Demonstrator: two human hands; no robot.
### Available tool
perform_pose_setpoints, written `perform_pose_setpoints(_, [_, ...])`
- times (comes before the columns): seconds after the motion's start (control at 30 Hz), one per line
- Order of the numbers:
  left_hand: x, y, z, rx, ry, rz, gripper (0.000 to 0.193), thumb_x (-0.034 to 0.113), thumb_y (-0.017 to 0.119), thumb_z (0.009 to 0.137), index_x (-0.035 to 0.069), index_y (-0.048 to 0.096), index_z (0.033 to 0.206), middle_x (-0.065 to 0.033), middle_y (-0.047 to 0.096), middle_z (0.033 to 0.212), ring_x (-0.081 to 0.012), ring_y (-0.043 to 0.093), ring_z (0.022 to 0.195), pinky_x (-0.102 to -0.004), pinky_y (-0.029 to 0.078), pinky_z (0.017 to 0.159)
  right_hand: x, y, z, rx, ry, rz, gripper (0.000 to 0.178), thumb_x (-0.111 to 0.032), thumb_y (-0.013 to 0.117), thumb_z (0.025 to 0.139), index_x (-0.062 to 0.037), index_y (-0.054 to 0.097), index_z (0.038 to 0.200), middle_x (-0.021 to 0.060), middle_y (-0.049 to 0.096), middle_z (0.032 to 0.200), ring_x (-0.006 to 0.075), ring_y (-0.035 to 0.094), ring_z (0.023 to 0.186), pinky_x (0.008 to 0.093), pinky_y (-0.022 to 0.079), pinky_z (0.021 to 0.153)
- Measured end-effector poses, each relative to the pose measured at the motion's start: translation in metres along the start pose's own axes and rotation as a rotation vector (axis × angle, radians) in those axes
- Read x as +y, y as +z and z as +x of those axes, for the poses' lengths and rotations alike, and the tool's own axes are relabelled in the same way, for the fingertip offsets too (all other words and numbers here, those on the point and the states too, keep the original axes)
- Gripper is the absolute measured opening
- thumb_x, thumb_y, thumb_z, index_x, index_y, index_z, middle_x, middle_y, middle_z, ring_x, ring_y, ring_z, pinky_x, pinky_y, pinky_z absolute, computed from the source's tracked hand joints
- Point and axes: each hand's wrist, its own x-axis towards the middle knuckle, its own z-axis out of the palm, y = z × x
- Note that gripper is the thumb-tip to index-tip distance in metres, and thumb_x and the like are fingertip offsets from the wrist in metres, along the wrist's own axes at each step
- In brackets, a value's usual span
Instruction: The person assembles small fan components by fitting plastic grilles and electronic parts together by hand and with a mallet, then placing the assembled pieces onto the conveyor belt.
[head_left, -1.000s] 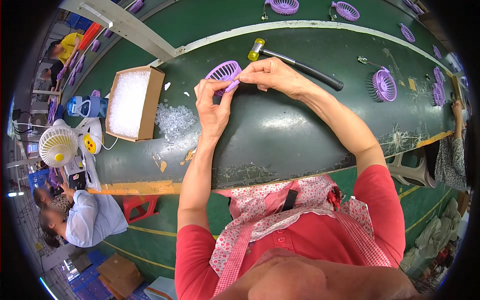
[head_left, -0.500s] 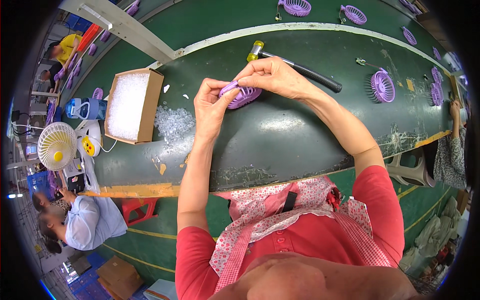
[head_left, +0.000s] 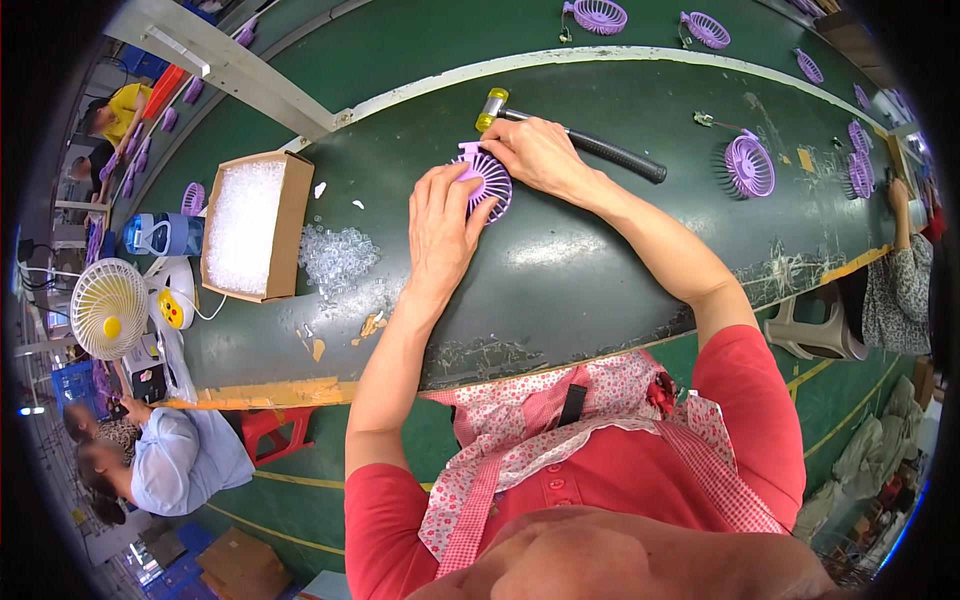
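Observation:
A round purple fan cage [head_left: 492, 184] with thin radial ribs lies on the dark green table, its short neck pointing away from me. My left hand [head_left: 442, 222] is closed on its left side, thumb along the near rim and fingers across the ribs. At the upper right rim, beside the neck, the bent fingers of my right hand [head_left: 542, 158] press on the cage. Whether a small part sits between those fingertips is hidden. Just beyond the right hand lies a mallet [head_left: 615, 155] with yellow faces and a black handle; the hand partly covers its shaft.
To the left, a cardboard box [head_left: 288, 230] holds small clear plastic pieces, with a loose pile [head_left: 338, 258] beside it. A white desk fan [head_left: 110, 310] and blue bottle [head_left: 165, 235] stand farther left. Another purple cage [head_left: 750, 165] lies right. Co-workers sit at both sides.
The fan cage has turned from tilted to face up and lies lower on the table. My left hand has spread over its ribs; my right hand has shifted to its upper right rim.

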Motion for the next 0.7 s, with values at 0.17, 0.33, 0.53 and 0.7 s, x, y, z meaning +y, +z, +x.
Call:
perform_pose_setpoints(0.17, [0.001, 0.002, -0.001, -0.001, 0.001, 0.004, 0.036, 0.013, 0.078, 0.077, 0.006, 0.062, 0.108, -0.0084, 0.061, 0.122, -0.0311, 0.055, 0.115, -0.0422, 0.047, 0.093, 0.010, 0.001, -0.009, 0.190, -0.337, -0.156, 0.012, -0.010, 0.061, 0.089, -0.0017, 0.067, 0.096, 0.0117, 0.065, 0.090, 0.0311, 0.061, 0.087, 0.0411, 0.051, 0.074])
perform_pose_setpoints(0.33, [0.004, 0.003, 0.000, 0.004, -0.002, -0.005, 0.035, 0.013, 0.078, 0.077, 0.007, 0.063, 0.108, -0.0079, 0.062, 0.122, -0.0306, 0.057, 0.114, -0.0405, 0.051, 0.091, 0.013, 0.009, -0.006, 0.256, -0.359, -0.191, 0.012, -0.008, 0.063, 0.087, -0.0001, 0.066, 0.094, 0.0105, 0.064, 0.088, 0.0306, 0.060, 0.084, 0.0410, 0.050, 0.076])
perform_pose_setpoints(0.53, [0.006, -0.001, -0.005, -0.001, -0.020, -0.006, 0.036, 0.011, 0.078, 0.078, 0.006, 0.065, 0.111, -0.0083, 0.062, 0.123, -0.0307, 0.057, 0.116, -0.0400, 0.051, 0.093, 0.013, -0.019, -0.012, 0.183, -0.341, -0.030, 0.018, -0.006, 0.063, 0.089, -0.0004, 0.065, 0.106, 0.0147, 0.062, 0.106, 0.0331, 0.059, 0.101, 0.0399, 0.048, 0.088])
perform_pose_setpoints(0.7, [0.011, 0.000, -0.002, 0.008, 0.023, 0.033, 0.039, 0.012, 0.078, 0.077, 0.004, 0.065, 0.113, -0.0102, 0.062, 0.121, -0.0313, 0.057, 0.114, -0.0406, 0.051, 0.092, 0.054, -0.045, -0.034, 0.232, -0.243, -0.427, 0.025, -0.012, 0.066, 0.088, -0.0051, 0.064, 0.112, 0.0112, 0.059, 0.106, 0.0297, 0.056, 0.100, 0.0421, 0.047, 0.082])
